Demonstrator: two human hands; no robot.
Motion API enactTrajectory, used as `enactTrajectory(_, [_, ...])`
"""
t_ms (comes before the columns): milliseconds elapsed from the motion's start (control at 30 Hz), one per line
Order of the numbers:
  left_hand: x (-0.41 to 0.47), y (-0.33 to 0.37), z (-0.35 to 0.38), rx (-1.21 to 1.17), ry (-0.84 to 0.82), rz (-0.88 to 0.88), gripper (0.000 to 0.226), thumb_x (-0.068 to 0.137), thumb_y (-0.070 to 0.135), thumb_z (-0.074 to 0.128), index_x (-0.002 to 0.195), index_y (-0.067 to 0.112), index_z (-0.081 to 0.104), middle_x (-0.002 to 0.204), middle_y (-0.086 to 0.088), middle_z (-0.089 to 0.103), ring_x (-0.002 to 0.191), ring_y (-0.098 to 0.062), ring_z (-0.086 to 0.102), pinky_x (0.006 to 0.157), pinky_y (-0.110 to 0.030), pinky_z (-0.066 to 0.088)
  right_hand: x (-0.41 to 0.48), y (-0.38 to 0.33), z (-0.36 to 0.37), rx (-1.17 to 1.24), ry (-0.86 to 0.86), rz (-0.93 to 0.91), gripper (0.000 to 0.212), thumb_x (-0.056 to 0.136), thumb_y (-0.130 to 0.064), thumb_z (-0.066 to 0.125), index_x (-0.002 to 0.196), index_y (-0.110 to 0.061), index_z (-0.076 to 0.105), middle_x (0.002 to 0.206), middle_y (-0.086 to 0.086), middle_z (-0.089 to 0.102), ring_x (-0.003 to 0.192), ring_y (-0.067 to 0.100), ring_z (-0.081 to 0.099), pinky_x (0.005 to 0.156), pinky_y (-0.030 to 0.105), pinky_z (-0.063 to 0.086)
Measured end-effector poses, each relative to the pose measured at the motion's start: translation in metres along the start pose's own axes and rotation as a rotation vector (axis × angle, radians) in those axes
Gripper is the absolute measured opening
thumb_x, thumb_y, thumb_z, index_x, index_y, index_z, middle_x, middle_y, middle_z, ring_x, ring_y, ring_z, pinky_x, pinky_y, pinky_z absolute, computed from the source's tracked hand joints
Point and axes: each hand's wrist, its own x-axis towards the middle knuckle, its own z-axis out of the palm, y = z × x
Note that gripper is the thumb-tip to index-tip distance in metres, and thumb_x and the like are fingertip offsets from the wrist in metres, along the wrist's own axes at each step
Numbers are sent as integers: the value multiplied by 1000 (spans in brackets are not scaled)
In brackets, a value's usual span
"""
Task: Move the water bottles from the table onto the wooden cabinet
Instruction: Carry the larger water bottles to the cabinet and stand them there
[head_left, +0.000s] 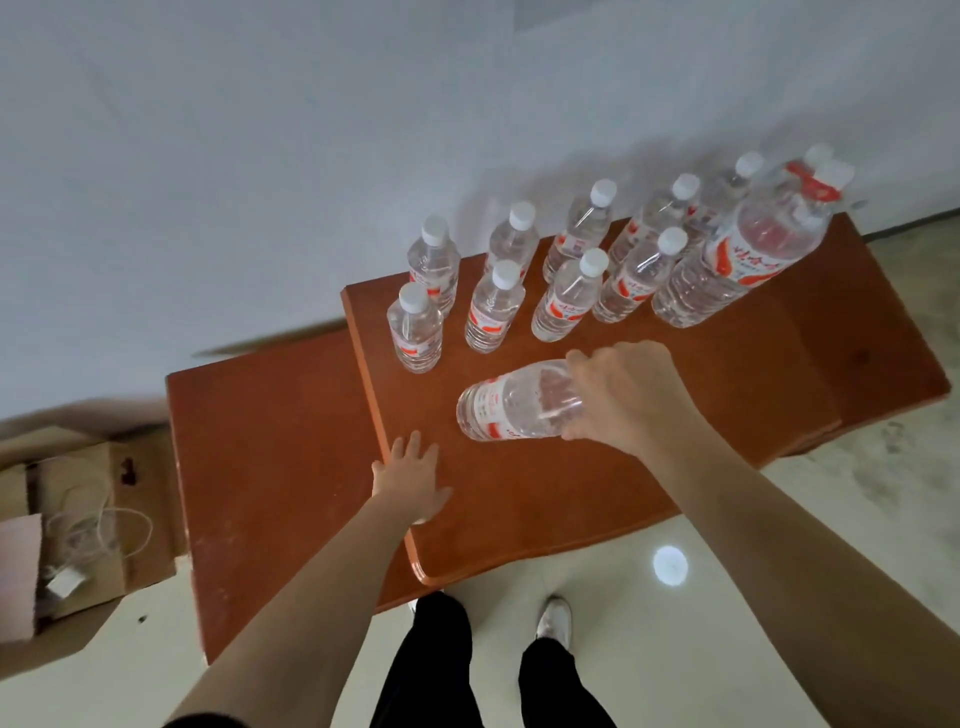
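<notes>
My right hand (628, 397) grips a clear water bottle (514, 410) by its top, holding it above the front of the reddish wooden cabinet top (597, 467). Its cap is hidden under my fingers. My left hand (413, 480) lies flat and open on the cabinet's left edge, holding nothing. Several small bottles with white caps and red labels stand upright in two rows behind, among them one at the front left (415, 330). A much larger bottle (748, 249) stands at the right end of the rows.
A lower wooden surface (270, 457) adjoins the cabinet on the left. An open cardboard box (78, 525) with cords inside sits on the floor at far left. A white wall runs behind. My legs and shoes stand on the pale tiled floor (727, 545).
</notes>
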Motion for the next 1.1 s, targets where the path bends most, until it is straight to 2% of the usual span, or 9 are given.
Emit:
enactTrajectory(100, [2, -13, 11, 9, -60, 46, 84, 97, 42, 56, 159, 21, 5, 165, -7, -19, 152, -31, -13, 120, -57, 21, 10, -11, -9, 54, 44, -23, 59, 77, -67, 74, 113, -22, 60, 81, -7, 57, 76, 16, 64, 65, 28, 43])
enactTrajectory(233, [5, -20, 18, -9, -66, 90, 90, 95, 32, 59, 159, 20, -2, 163, -5, -26, 151, -29, -21, 120, -49, 26, 20, -29, -15, 155, 176, -89, 52, 79, -56, 77, 118, -26, 61, 96, -3, 67, 78, 17, 68, 66, 31, 54])
enactTrajectory(333, [3, -23, 21, -6, -71, 95, 94, 92, 31, 60, 159, 23, -5, 162, -1, -29, 150, -27, -23, 117, -48, 33, 32, -42, -18, 239, 199, -152, 58, 80, -51, 77, 128, -26, 59, 111, 0, 65, 88, 20, 68, 71, 34, 52])
enactTrajectory(433, [4, -27, 19, 0, -86, 88, 94, 91, 31, 61, 159, 27, -4, 162, 3, -29, 150, -23, -23, 113, -47, 38, 51, -53, -25, 247, 242, -160, 50, 80, -42, 75, 124, -21, 62, 109, 3, 64, 85, 23, 66, 68, 33, 45])
enactTrajectory(600, [-5, -32, 8, 83, -64, 53, 83, 95, 40, 56, 160, 22, 6, 167, -2, -13, 153, -26, -9, 119, -50, 26, 64, -61, -34, 200, 330, -155, 62, 75, -50, 81, 126, -20, 62, 109, 3, 66, 88, 22, 67, 66, 30, 40])
enactTrajectory(733, [-41, -38, 0, 60, 136, -101, 68, 103, 47, 36, 159, 20, 9, 167, -8, -2, 153, -32, -5, 121, -54, 20, 49, -61, -22, 216, 335, -143, 71, 75, -59, 79, 129, -19, 57, 119, 6, 64, 91, 23, 68, 70, 35, 51])
enactTrajectory(867, [-93, -41, -36, 60, 371, -179, 62, 105, 50, 22, 159, 22, 9, 167, -9, -4, 153, -31, -5, 122, -53, 17, 30, -50, -27, 310, 282, -101, 89, 82, -69, 67, 148, -22, 31, 137, 12, 55, 106, 29, 67, 77, 39, 55])
enactTrajectory(1033, [-172, -34, -104, -6, 751, -303, 60, 105, 48, 23, 159, 23, 15, 167, -8, 2, 154, -29, -1, 122, -53, 15, -3, -28, -51, 428, 282, -66, 80, 91, -73, 48, 147, -18, 36, 138, 13, 52, 117, 34, 61, 86, 44, 53])
enactTrajectory(1100, [-222, -21, -119, -6, 912, -378, 61, 104, 49, 22, 159, 23, 17, 167, -8, 4, 154, -29, 1, 122, -54, 13, -28, -20, -60, 428, 410, -116, 77, 94, -73, 41, 149, -18, 37, 137, 12, 52, 120, 34, 59, 90, 45, 50])
